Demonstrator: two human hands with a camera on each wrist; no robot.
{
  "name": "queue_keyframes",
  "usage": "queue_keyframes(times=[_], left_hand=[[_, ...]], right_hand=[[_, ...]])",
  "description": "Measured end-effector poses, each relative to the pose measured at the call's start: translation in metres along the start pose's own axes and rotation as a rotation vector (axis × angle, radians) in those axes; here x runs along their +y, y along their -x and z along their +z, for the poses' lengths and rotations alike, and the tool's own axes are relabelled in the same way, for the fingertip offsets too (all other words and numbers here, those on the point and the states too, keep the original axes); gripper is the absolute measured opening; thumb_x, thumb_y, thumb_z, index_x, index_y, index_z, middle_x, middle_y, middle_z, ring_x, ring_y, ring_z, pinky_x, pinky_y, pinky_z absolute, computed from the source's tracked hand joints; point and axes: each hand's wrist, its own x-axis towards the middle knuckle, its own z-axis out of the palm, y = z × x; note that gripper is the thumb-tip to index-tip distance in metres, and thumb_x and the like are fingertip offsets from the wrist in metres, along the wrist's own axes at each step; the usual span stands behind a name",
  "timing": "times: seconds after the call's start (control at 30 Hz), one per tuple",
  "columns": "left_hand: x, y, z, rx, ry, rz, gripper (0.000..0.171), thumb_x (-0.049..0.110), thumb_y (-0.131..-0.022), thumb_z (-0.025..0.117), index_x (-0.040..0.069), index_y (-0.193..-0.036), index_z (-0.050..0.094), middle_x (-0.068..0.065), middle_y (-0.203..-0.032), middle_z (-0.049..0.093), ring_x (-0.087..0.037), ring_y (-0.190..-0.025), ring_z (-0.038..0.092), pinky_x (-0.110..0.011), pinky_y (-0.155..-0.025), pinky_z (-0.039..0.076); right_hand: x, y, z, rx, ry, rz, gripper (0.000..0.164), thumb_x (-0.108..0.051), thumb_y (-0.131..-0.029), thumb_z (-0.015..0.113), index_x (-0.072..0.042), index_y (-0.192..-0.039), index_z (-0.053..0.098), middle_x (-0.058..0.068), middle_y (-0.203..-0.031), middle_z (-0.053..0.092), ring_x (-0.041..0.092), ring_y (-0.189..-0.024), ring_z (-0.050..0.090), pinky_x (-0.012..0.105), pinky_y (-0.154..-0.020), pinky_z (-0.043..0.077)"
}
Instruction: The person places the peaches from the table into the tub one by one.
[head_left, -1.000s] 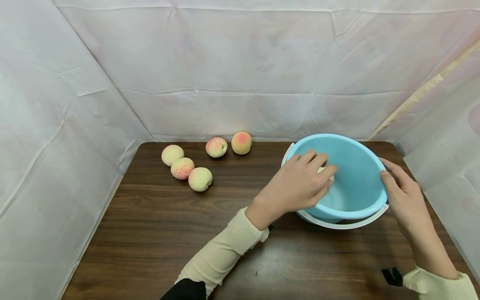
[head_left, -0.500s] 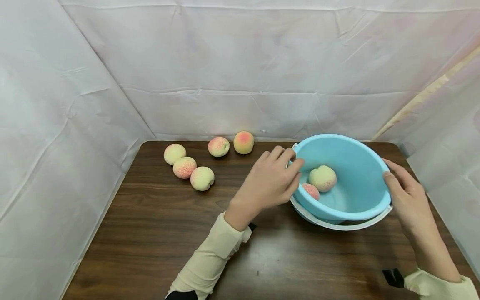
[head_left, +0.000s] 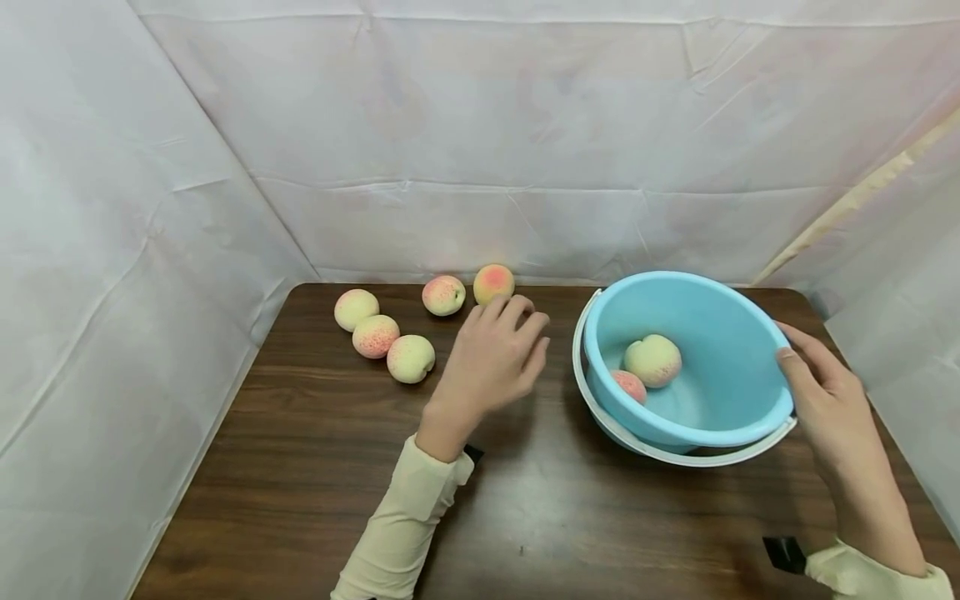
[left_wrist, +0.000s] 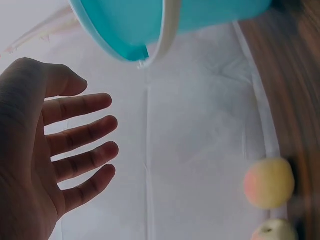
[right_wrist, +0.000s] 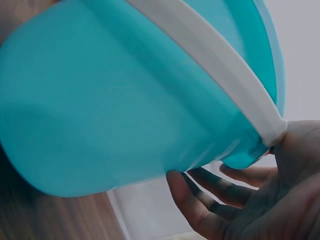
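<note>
My left hand (head_left: 486, 358) is over the table left of the bucket, its fingers loosely spread with nothing in them, as the left wrist view confirms. It overlaps the lower edge of a yellow-orange peach (head_left: 493, 281) in the head view. At the right, my right hand (head_left: 836, 408) grips the rim of a light blue bucket (head_left: 723, 358), thumb on top and fingers against the outside. The bucket leans slightly, its white handle (right_wrist: 210, 60) hanging down in front. Inside it lie a pale peach (head_left: 653, 361) and a pinker peach (head_left: 628, 386), partly hidden by the rim.
A red-blushed peach (head_left: 443, 296) sits beside the yellow-orange one at the table's back edge. Farther left, a pale peach (head_left: 356, 310), a speckled pink peach (head_left: 376, 337) and another pale peach (head_left: 410, 359) form a diagonal row. White sheeting (head_left: 480, 142) walls the dark wooden table (head_left: 300, 483).
My left hand has let go of the pale peach in the bucket and moved out left, over the table. My right hand keeps its grip on the rim.
</note>
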Motion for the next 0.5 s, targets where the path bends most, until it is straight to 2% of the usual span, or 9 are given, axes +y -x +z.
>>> queue_keyframes(times=[0.5], left_hand=[[-0.044, 0.026, 0.015, -0.059, 0.010, -0.207, 0.017, 0.025, -0.099, 0.065, 0.015, -0.110, 0.073, -0.006, -0.112, 0.069, -0.029, -0.099, 0.062, -0.043, -0.080, 0.054]], right_hand=[[0.001, -0.002, 0.001, 0.007, -0.020, 0.037, 0.047, -0.034, -0.110, 0.045, -0.030, -0.157, 0.047, -0.032, -0.100, 0.062, -0.007, -0.074, 0.068, 0.017, -0.059, 0.054]])
